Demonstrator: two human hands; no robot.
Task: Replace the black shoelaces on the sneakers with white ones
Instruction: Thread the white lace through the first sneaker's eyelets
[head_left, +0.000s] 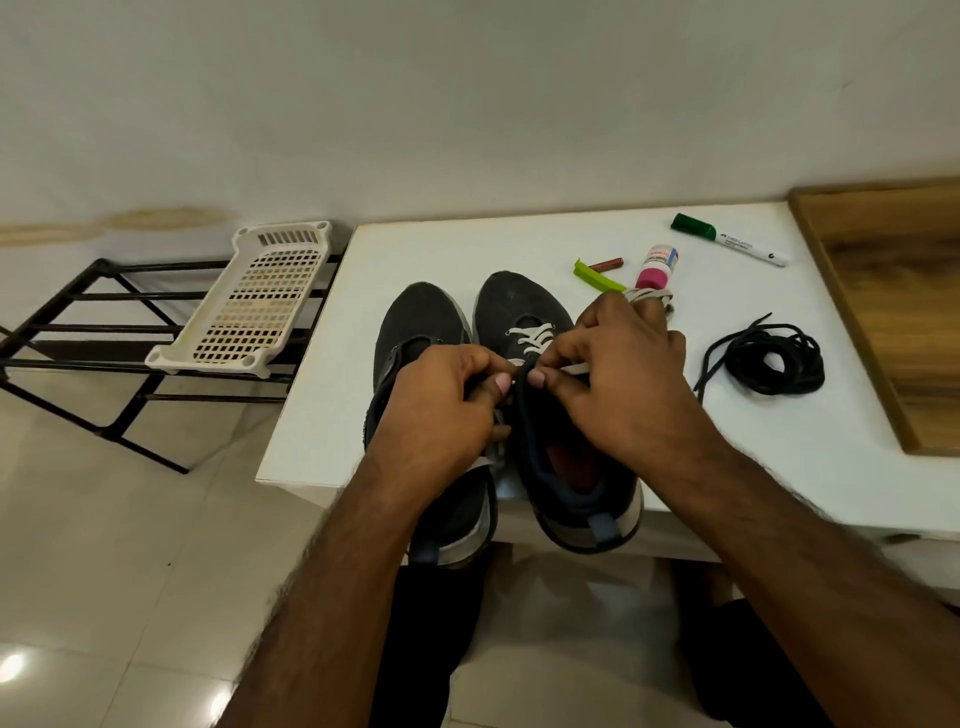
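Two dark grey sneakers stand side by side on the white table (675, 447), toes pointing away from me. The left sneaker (421, 322) shows no lace. The right sneaker (519, 306) has a white lace (535, 335) crossed through its front eyelets. My left hand (441, 405) and my right hand (618, 374) meet over the right sneaker's eyelets, each pinching the white lace with thumb and fingers. A bunch of white lace (649, 297) sticks out behind my right hand. The removed black laces (769, 358) lie coiled on the table to the right.
Behind the shoes lie a green clip (597, 276), a small brown tube (608, 264), a pink-capped bottle (655, 267) and a green-capped marker (727, 240). A wooden tray (893, 312) sits at the right. A white plastic basket (254, 304) rests on a black metal rack (83, 332) to the left.
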